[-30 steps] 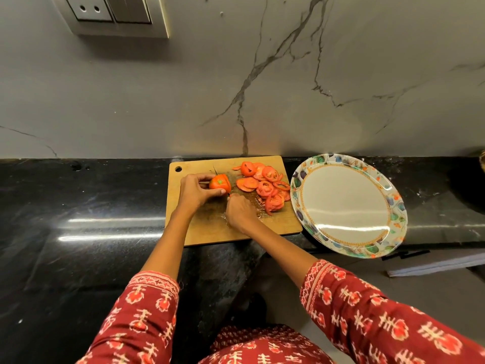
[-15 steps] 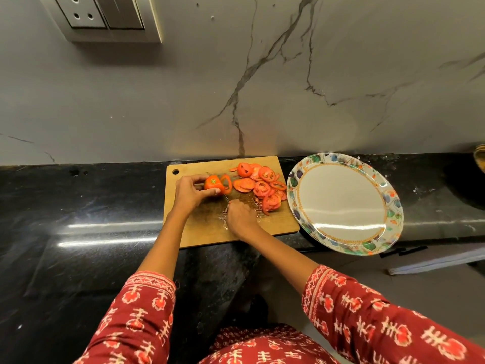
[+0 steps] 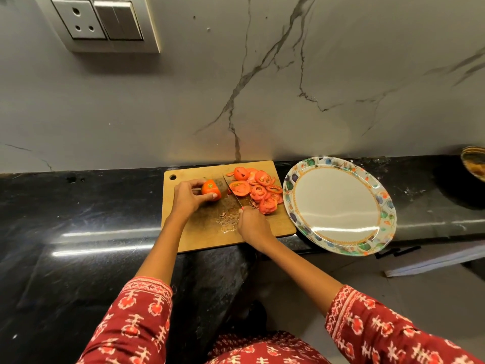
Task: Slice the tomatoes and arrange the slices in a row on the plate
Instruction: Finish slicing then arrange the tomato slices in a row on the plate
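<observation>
A wooden cutting board (image 3: pixel 204 237) lies on the black counter. My left hand (image 3: pixel 187 197) grips the remaining piece of tomato (image 3: pixel 210 189) near the board's far left. My right hand (image 3: pixel 252 227) holds a knife (image 3: pixel 232 190); its handle is hidden in my fist, and the blade points away from me, just right of the tomato piece. A pile of tomato slices (image 3: pixel 256 189) lies on the board's far right. The oval plate (image 3: pixel 338 248) with a patterned rim sits right of the board and holds nothing.
Juice and seeds (image 3: pixel 227 222) wet the board's middle. The black counter (image 3: pixel 78 232) runs left and right, with a marble wall behind. A dark round vessel (image 3: pixel 473 164) shows at the far right edge. The plate's near rim overhangs the counter edge.
A fresh slice has fallen from the tomato onto the pile. The knife has shifted right, away from the tomato piece. The camera has tilted slightly upward.
</observation>
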